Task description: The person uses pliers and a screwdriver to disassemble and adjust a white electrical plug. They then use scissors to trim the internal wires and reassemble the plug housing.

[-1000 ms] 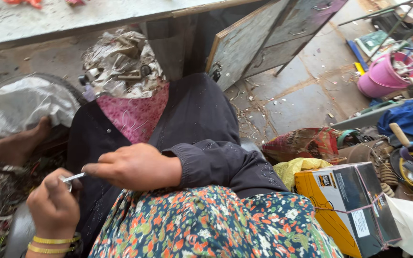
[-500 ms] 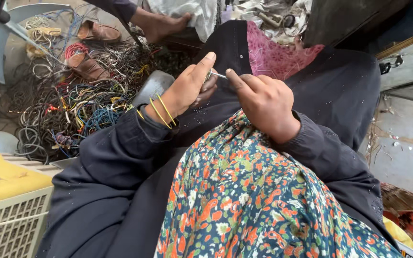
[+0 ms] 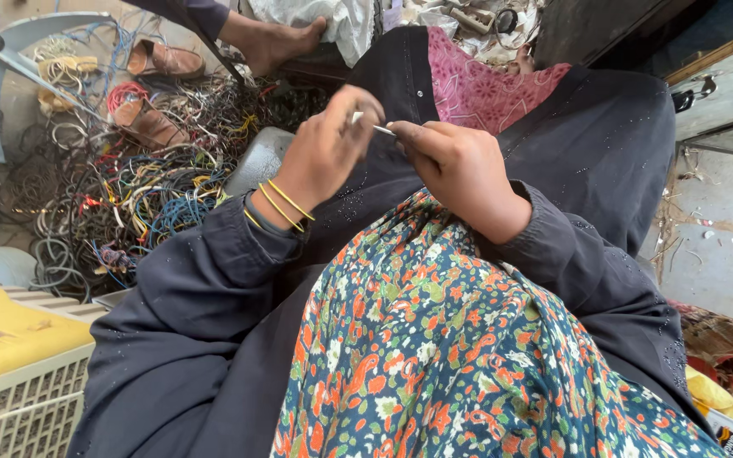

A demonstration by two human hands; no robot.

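Note:
Both my hands are raised over my lap and pinch a short thin white wire [image 3: 378, 127] between them. My left hand [image 3: 326, 153], with yellow bangles at the wrist, grips one end of it. My right hand [image 3: 458, 170] holds the other end between thumb and fingers. Under the hands lie my dark sleeves and a floral cloth [image 3: 460, 356] across my lap. The wire's middle is partly hidden by my fingers.
A heap of tangled coloured wires [image 3: 129, 195] covers the ground at left, with brown sandals [image 3: 163, 61] and another person's bare foot [image 3: 286, 38] beyond it. A yellow-topped white crate [image 3: 19, 373] stands at lower left, a grey metal pan [image 3: 260, 161] by my left arm.
My head has swung from the right to the left, so the wire heap now fills the left of the view. Both hands still hold the wire and have stayed close together.

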